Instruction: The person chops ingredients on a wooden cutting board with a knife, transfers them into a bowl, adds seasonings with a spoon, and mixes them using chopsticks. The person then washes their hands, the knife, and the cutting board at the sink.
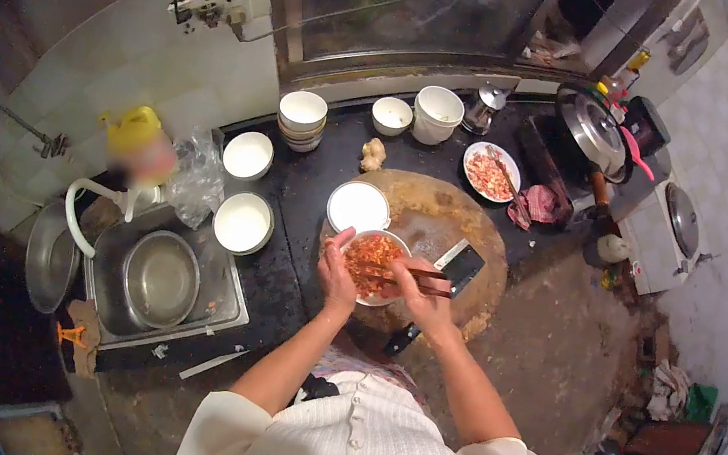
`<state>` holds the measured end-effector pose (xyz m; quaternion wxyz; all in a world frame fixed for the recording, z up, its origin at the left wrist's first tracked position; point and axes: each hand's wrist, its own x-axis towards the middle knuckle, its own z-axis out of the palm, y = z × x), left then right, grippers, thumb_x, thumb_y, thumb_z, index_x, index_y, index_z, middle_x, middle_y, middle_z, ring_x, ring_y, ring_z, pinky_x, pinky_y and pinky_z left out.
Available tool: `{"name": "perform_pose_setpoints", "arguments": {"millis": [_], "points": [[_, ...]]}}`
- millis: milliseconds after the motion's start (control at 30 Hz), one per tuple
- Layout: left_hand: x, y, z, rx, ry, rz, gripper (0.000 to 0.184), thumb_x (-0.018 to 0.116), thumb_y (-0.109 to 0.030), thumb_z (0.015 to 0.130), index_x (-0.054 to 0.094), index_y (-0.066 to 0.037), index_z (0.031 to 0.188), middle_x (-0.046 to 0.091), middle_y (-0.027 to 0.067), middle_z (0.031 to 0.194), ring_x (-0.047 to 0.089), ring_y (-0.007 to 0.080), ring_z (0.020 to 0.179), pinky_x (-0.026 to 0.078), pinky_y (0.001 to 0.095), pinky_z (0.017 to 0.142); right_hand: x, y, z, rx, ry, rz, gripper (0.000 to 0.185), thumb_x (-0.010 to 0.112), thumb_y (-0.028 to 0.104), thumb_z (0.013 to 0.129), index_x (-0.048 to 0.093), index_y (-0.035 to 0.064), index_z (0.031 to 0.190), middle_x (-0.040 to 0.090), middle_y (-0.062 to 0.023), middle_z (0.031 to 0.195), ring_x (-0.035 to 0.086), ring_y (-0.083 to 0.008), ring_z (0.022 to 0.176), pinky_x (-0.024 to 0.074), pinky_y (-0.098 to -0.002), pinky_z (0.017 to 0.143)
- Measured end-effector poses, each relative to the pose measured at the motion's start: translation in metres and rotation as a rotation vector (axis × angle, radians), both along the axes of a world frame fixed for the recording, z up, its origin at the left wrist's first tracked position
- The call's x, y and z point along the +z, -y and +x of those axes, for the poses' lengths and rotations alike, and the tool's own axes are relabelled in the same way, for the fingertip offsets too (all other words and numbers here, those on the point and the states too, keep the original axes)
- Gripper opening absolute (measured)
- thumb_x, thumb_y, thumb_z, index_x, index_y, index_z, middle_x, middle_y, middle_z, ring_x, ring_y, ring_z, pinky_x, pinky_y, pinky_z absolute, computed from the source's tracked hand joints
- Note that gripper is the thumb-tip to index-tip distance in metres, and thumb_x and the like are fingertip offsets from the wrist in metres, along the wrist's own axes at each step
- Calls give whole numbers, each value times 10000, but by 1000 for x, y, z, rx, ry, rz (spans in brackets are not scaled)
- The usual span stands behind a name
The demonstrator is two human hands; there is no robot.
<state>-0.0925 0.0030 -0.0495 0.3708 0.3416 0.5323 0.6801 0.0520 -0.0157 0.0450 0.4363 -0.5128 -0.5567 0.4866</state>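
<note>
A white bowl (363,300) of reddish chopped mixture (372,252) sits at the left front of a round wooden chopping board (487,236). Around the bowl's left side is my left hand (337,278), steadying it. My right hand (424,304) grips a pair of brown chopsticks (433,278), their tips down in the mixture. A white dish (359,207) stands just behind the bowl. To the right of my right hand lies a dark-bladed cleaver (462,266) on the board. A black handle-like object (402,339) shows at the front edge, partly hidden.
Behind the board are ginger (374,155), stacked bowls (303,112) and a plate of chopped food (491,172). Two white bowls (243,223) stand left, near the sink (231,299) with its metal basin (160,280). At the right is a lidded pan (592,135) on a stove.
</note>
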Motion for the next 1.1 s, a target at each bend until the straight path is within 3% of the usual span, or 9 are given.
{"name": "perform_pose_setpoints", "arguments": {"millis": [233,400,467,633,733,867,1000,1033,1100], "points": [[-7,-2,1,3,-20,1,621,227,-412,1029,587,77,1157,617,168,1156,559,260,1126,395,369,1004,13,-21,20,-13,1,130,213,588,169,940,646,-35,940,661,-102,815,663,-163,636,536,-262,587],[-1,-3,-2,-16,-47,-26,583,245,-385,1027,590,63,1168,609,171,1179,550,264,1141,392,373,1003,-13,-8,17,-14,114,16,236,588,188,947,633,-41,987,672,-95,845,669,-166,716,538,-289,635],[-7,0,-3,-17,-98,1,570,252,-374,1028,593,59,1170,612,183,1185,556,279,1135,392,379,997,33,7,23,14,39,-106,247,578,195,953,630,-40,1008,673,-92,858,663,-159,751,538,-288,661],[5,2,-2,-29,-74,-44,566,252,-365,1027,588,60,1189,613,186,1192,554,282,1142,383,379,1007,22,-11,30,39,-21,20,174,604,108,926,662,-41,997,682,-99,958,646,-153,893,520,-274,766],[9,-1,-2,-31,-46,-49,572,253,-367,1027,583,67,1197,611,187,1202,550,279,1152,379,376,1014,6,6,17,236,317,487,230,564,184,964,650,-15,1039,665,-75,953,642,-155,876,529,-296,744],[4,3,-1,-39,-49,-47,582,241,-367,1029,583,72,1197,613,185,1204,551,269,1154,376,372,1019,52,10,45,64,93,-71,234,582,186,954,645,-18,1051,660,-72,936,649,-176,884,541,-292,728],[6,2,-2,-38,-54,-56,577,236,-365,1031,583,63,1205,614,185,1203,553,267,1151,377,372,1015,22,-3,66,-78,-143,-258,245,573,218,955,647,-7,1019,656,-82,903,663,-172,694,563,-301,617],[8,2,-2,-41,-63,-62,578,235,-366,1031,582,61,1206,614,187,1202,553,268,1150,378,372,1013,-16,-9,68,-107,-193,-287,249,562,220,963,631,-15,1005,648,-103,878,663,-185,656,571,-300,579],[6,1,-2,-36,-58,-60,581,238,-372,1032,583,65,1199,610,194,1202,554,271,1147,382,373,1009,-19,-2,52,-130,-205,-208,254,548,221,969,615,-24,980,643,-115,830,669,-201,647,572,-313,582]]}}
